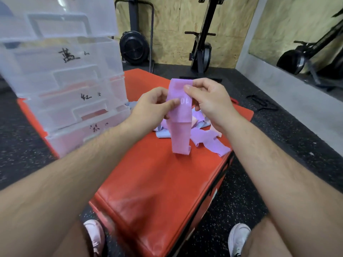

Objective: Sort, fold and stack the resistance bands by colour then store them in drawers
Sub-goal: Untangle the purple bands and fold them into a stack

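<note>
Purple band (181, 127) is pinched by left hand (152, 106) & right hand (207, 101), mid-fold; next, prob. fold ends together.

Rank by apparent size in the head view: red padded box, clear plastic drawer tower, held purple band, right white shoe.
1. Red padded box and clear plastic drawer tower: similar, tower cropped, so unranked.
2. Held purple band.
3. Right white shoe, partly cropped.

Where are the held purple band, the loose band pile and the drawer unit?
held purple band (181, 138): head view, hanging lower half.
loose band pile (206, 137): head view, purple band at its right side.
drawer unit (78, 84): head view, middle drawer front.
</note>
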Action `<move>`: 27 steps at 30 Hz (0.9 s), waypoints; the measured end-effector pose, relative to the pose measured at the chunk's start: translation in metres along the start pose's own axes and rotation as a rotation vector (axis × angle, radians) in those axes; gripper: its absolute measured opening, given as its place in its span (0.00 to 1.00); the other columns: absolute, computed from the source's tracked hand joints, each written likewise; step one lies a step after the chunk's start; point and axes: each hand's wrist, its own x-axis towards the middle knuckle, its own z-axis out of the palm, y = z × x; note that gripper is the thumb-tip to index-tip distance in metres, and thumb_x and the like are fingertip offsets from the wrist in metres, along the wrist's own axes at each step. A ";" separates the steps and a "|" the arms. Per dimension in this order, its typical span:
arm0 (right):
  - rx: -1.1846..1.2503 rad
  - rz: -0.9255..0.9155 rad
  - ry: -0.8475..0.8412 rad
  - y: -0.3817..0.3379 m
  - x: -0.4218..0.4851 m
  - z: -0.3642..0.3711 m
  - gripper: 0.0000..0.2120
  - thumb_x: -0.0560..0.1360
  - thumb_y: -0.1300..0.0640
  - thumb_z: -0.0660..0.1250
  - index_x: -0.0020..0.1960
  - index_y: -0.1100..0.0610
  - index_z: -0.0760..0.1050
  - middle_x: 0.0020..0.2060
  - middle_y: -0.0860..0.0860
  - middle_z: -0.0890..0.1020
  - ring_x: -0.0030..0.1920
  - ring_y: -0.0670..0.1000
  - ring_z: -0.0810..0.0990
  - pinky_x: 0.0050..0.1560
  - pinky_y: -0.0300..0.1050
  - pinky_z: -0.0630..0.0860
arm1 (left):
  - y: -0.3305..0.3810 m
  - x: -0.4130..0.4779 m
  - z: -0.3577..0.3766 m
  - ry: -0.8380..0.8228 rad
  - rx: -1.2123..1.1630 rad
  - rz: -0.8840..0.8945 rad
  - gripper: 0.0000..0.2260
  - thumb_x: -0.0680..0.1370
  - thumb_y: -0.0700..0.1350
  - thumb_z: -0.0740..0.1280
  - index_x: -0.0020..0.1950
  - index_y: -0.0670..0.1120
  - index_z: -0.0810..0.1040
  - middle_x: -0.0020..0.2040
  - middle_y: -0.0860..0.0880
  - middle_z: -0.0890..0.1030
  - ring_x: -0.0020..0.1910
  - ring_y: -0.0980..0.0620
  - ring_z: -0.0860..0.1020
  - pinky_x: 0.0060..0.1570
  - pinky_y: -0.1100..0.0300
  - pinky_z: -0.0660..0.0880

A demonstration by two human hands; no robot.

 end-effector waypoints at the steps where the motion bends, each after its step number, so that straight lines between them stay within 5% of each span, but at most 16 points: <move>1: 0.000 0.035 -0.018 -0.001 0.000 0.002 0.12 0.76 0.50 0.72 0.57 0.54 0.78 0.39 0.48 0.83 0.35 0.44 0.79 0.38 0.42 0.75 | 0.000 -0.001 -0.002 0.028 -0.015 -0.023 0.08 0.77 0.43 0.72 0.50 0.38 0.78 0.40 0.42 0.79 0.35 0.50 0.76 0.36 0.61 0.75; 4: -0.083 0.167 -0.192 0.000 -0.003 0.005 0.25 0.72 0.44 0.76 0.63 0.50 0.72 0.44 0.47 0.84 0.35 0.42 0.81 0.39 0.43 0.77 | -0.003 0.000 -0.011 0.083 -0.052 -0.059 0.09 0.78 0.42 0.70 0.50 0.36 0.78 0.40 0.39 0.80 0.34 0.50 0.76 0.37 0.57 0.75; 8: -0.215 0.181 -0.305 0.007 -0.003 0.010 0.26 0.69 0.53 0.80 0.61 0.50 0.70 0.45 0.49 0.85 0.35 0.43 0.80 0.38 0.40 0.76 | -0.014 0.004 -0.024 0.065 -0.004 -0.129 0.10 0.79 0.44 0.70 0.50 0.37 0.78 0.40 0.39 0.81 0.36 0.47 0.79 0.30 0.60 0.75; 11: -0.234 0.138 -0.251 0.002 -0.004 0.008 0.24 0.70 0.55 0.79 0.61 0.52 0.71 0.44 0.51 0.85 0.28 0.37 0.78 0.28 0.31 0.71 | -0.022 0.005 -0.030 0.024 0.302 -0.210 0.14 0.77 0.56 0.69 0.49 0.46 0.80 0.44 0.45 0.84 0.42 0.47 0.83 0.39 0.52 0.81; 14: -0.288 0.115 -0.242 0.002 -0.005 0.007 0.23 0.70 0.55 0.79 0.60 0.52 0.72 0.41 0.51 0.86 0.27 0.37 0.78 0.25 0.32 0.70 | -0.024 -0.003 -0.033 0.080 0.597 -0.132 0.18 0.74 0.62 0.69 0.52 0.49 0.76 0.45 0.54 0.80 0.43 0.55 0.80 0.39 0.58 0.75; 19: -0.214 0.155 -0.261 0.002 -0.004 0.012 0.16 0.70 0.55 0.79 0.55 0.52 0.78 0.39 0.49 0.85 0.31 0.41 0.80 0.32 0.40 0.73 | -0.015 -0.015 -0.030 -0.227 0.359 0.009 0.14 0.72 0.50 0.77 0.55 0.53 0.77 0.44 0.66 0.78 0.39 0.66 0.77 0.38 0.70 0.73; 24: -0.124 0.149 -0.293 0.002 -0.006 0.010 0.12 0.72 0.51 0.77 0.53 0.53 0.83 0.44 0.49 0.85 0.37 0.44 0.80 0.37 0.40 0.73 | -0.018 -0.007 -0.027 -0.100 0.446 0.184 0.04 0.76 0.45 0.73 0.48 0.47 0.80 0.39 0.55 0.82 0.36 0.62 0.77 0.38 0.66 0.72; 27: -0.220 0.103 -0.340 0.002 -0.009 0.003 0.13 0.69 0.43 0.78 0.50 0.46 0.83 0.47 0.46 0.81 0.39 0.44 0.76 0.35 0.36 0.71 | -0.018 -0.004 -0.028 -0.100 0.423 0.192 0.03 0.78 0.45 0.70 0.45 0.49 0.81 0.36 0.57 0.80 0.34 0.62 0.76 0.34 0.66 0.73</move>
